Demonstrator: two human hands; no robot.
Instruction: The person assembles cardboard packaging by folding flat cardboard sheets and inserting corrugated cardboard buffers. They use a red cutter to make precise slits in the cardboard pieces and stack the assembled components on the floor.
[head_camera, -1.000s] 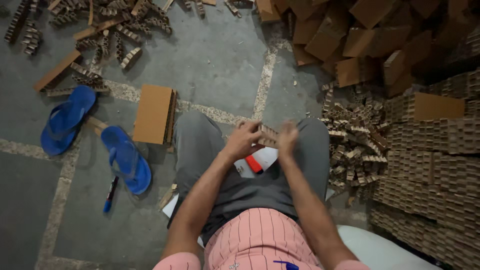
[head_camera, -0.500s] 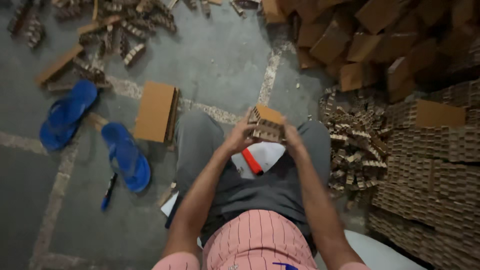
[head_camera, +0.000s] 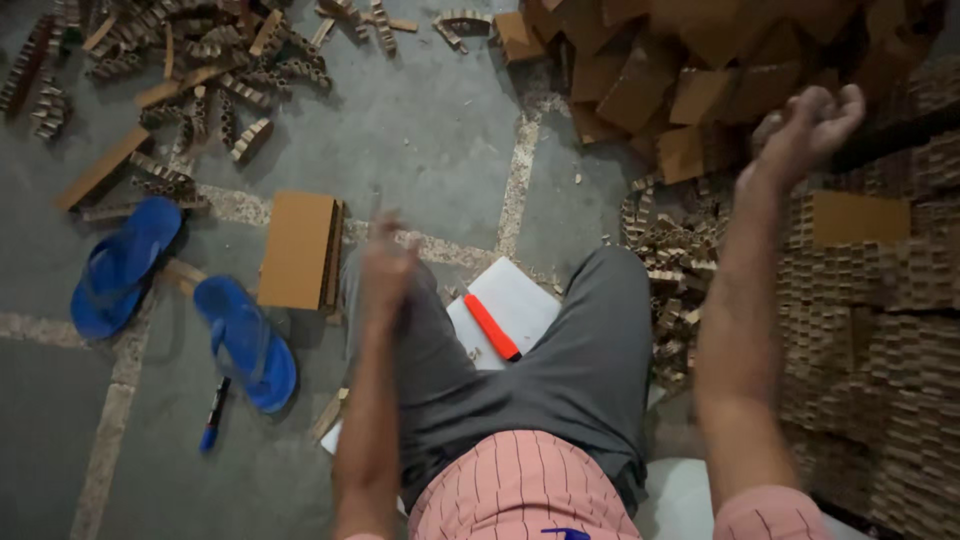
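My trousers (head_camera: 560, 370) are plain grey and my shirt (head_camera: 515, 495) is pink with thin dark pinstripes, while at twelve o'clock from my lap a white sheet (head_camera: 515, 295) carries an orange-red marker (head_camera: 491, 327). At nine o'clock lie two bright blue sandals (head_camera: 185, 300) and a blue-and-black pen (head_camera: 213, 414) on the grey floor (head_camera: 430, 130), crossed by pale speckled lines. The flat cardboard block (head_camera: 298, 250) at ten o'clock and the honeycomb-patterned stacks (head_camera: 880, 330) at three o'clock are tan brown.
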